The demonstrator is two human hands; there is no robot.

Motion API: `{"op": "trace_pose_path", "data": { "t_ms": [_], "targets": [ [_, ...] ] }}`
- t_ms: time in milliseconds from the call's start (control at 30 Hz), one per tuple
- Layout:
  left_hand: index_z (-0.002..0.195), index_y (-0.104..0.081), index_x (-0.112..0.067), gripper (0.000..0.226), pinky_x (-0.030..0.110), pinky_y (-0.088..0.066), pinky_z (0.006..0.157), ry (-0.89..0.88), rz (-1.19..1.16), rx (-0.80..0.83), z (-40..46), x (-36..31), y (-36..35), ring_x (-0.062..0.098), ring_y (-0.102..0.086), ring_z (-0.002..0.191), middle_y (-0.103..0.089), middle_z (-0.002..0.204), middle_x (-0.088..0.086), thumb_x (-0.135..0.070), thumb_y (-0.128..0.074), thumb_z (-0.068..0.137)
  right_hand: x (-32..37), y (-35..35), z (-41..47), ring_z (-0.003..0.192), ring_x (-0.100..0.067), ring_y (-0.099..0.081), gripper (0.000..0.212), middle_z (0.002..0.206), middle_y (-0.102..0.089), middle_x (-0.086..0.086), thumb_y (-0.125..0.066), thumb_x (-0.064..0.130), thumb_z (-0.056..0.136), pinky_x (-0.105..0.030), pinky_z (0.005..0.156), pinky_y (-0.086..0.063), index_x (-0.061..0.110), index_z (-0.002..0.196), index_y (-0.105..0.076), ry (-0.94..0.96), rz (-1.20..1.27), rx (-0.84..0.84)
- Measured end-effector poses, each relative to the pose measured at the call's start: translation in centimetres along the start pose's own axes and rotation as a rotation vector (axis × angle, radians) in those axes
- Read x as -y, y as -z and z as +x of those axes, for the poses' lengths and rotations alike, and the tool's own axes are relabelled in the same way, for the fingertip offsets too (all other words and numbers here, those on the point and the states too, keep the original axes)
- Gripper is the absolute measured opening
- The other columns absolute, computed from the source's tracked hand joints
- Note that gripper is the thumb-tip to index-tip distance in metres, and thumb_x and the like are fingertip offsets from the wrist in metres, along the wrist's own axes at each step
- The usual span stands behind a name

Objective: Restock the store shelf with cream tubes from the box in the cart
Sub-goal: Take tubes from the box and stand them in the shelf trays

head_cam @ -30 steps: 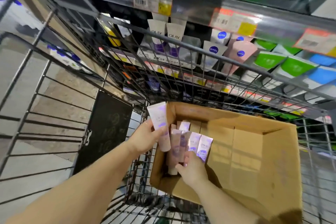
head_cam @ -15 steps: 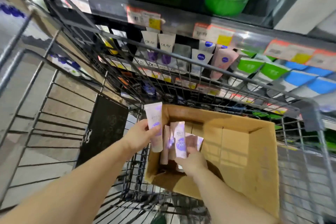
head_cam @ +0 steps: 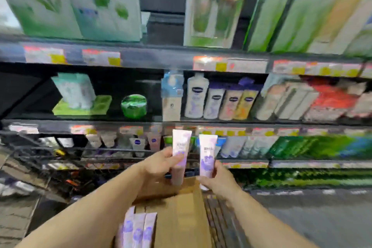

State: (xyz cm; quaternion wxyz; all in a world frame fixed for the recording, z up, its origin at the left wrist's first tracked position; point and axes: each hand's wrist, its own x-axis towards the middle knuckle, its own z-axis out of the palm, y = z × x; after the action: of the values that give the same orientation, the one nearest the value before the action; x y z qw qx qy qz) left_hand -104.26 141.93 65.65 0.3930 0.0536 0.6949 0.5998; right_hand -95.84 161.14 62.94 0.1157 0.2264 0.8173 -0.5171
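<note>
My left hand [head_cam: 160, 165] grips a pink-and-purple cream tube [head_cam: 180, 151] upright, cap down. Just right of it, my right hand [head_cam: 218, 180] holds a second, whiter cream tube [head_cam: 207, 156] the same way. Both tubes are raised in front of the lower shelf [head_cam: 249, 162] where other tubes stand. Below my arms lies the cardboard box [head_cam: 181, 217] in the cart, with three more purple-printed tubes [head_cam: 138, 229] standing at its near left. The picture is blurred.
The cart's wire rim [head_cam: 112, 150] runs across the left, in front of the lower shelf. The middle shelf holds lotion bottles [head_cam: 213, 99] and a green jar [head_cam: 133, 105]. The top shelf carries green and white boxes [head_cam: 209, 6]. Grey floor shows at right.
Both hands have risen out of the box, each with a tube, up toward the shelf. The view has swung upward from the cart to the shelves.
</note>
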Motion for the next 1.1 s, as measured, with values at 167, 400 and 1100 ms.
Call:
{"op": "trace_pose_path", "data": {
  "t_ms": [167, 400, 1100],
  "targets": [
    [0.119, -0.055, -0.017, 0.03, 0.046, -0.056, 0.078, -0.124, 0.199, 0.142, 1.8, -9.4, -13.9, 0.019, -0.065, 0.091, -0.067, 0.106, 0.007, -0.014, -0.065, 0.091, -1.7, 15.5, -3.5, 0.074, -0.015, -0.061, 0.036, 0.098, -0.064, -0.005, -0.073, 0.018, 0.086, -0.026, 0.06, -0.052, 0.015, 0.117, -0.052, 0.063, 0.245, -0.097],
    [0.111, -0.057, -0.02, 0.017, 0.038, -0.058, 0.068, -0.309, 0.293, 0.216, 4.7, -18.3, -37.5, 0.004, -0.063, 0.081, -0.065, 0.095, -0.008, -0.012, -0.059, 0.096, -7.8, 39.1, -11.9, 0.083, -0.018, -0.059, 0.025, 0.097, -0.068, 0.002, -0.068, 0.017, 0.09, -0.031, 0.067, -0.053, 0.027, 0.108, -0.052, 0.165, 0.246, -0.229],
    [0.114, -0.062, -0.022, 0.02, 0.031, -0.055, 0.068, -0.582, 0.314, 0.325, 24.6, -36.5, -65.6, 0.009, -0.068, 0.083, -0.07, 0.102, 0.0, -0.023, -0.063, 0.094, -15.3, 75.8, -6.8, 0.097, -0.013, -0.065, 0.034, 0.109, -0.068, 0.001, -0.076, 0.017, 0.083, -0.029, 0.084, -0.054, 0.023, 0.112, -0.06, 0.277, 0.174, -0.645]
  ]
}}
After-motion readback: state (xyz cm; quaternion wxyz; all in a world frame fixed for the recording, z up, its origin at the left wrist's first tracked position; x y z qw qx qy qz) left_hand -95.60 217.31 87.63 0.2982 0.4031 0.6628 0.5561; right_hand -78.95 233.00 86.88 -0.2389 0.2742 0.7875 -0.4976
